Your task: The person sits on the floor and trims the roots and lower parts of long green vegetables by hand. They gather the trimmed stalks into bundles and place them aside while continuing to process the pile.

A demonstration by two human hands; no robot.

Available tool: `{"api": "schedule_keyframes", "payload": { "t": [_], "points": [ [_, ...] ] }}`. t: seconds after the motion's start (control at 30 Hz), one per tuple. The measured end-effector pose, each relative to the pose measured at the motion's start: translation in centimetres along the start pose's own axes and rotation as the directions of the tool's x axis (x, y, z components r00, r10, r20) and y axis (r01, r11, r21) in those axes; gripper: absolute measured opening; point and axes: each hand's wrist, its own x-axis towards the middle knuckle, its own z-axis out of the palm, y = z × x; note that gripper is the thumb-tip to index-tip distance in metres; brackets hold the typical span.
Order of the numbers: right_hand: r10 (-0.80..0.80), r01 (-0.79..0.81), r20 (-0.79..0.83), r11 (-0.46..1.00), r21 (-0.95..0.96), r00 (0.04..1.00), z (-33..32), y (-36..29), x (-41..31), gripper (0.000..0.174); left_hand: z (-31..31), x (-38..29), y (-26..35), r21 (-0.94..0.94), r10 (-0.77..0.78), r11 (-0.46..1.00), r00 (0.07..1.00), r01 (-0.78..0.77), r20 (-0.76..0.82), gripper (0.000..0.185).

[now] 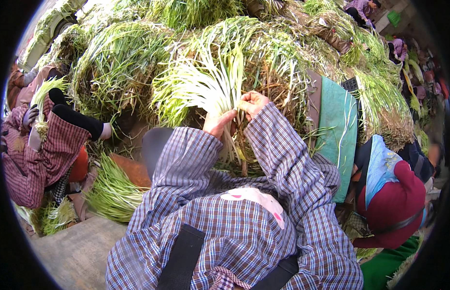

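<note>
A fanned bunch of pale yellow-green leafy stalks [214, 88], like garlic greens or chives, stands upright in front of me. My left hand [218, 125] grips it near the lower end, the thumb across the front. Below that hand the whitish stem ends [230, 148] hang down between my forearms. At the bunch's right edge, the bent fingers and thumb of my right hand [253, 104] pinch at a stalk; the fingertips partly hide it. Brown, dry-looking strands [241, 145] hang beneath, beside the stem ends.
Large heaps of green stalks [119, 58] rise ahead. A green sheet [337, 134] stands at my right. A cut green bundle [116, 192] lies left of me. One person [47, 145] holds a bunch at far left; another in a maroon top [395, 203] sits close on the right.
</note>
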Motion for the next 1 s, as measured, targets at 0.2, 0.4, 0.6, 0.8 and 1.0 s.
{"api": "schedule_keyframes", "payload": {
  "t": [0.2,0.4,0.6,0.8,1.0],
  "points": [
    [-0.114,0.105,0.066,0.985,0.135,0.991,-1.5,0.8,-3.5,0.01,-0.1,0.3,0.9,0.055,-0.017,0.998,0.993,0.024,-0.118,0.026],
    [0.005,-0.016,0.019,0.779,0.627,1.0,-2.9,6.9,-5.7,0.004,-1.0,1.1,0.6,-0.075,-0.078,0.995,0.975,0.064,-0.209,0.012],
    [0.344,-0.341,0.098,0.772,0.537,0.934,-1.9,7.4,-2.5,0.01,-1.2,0.8,0.0,0.006,-0.089,0.996,0.978,0.092,-0.186,0.013],
    [0.107,-0.186,0.156,0.702,0.688,0.982,-2.1,7.9,-5.3,0.01,-2.9,0.2,2.2,0.079,0.028,0.997,0.934,0.0,-0.356,0.007],
    [-0.248,0.081,-0.127,0.685,-0.724,0.96,-6.3,5.4,-6.6,0.024,-4.4,0.3,3.0,-0.208,-0.123,0.974,0.985,0.096,-0.121,0.022]
  ]
}}
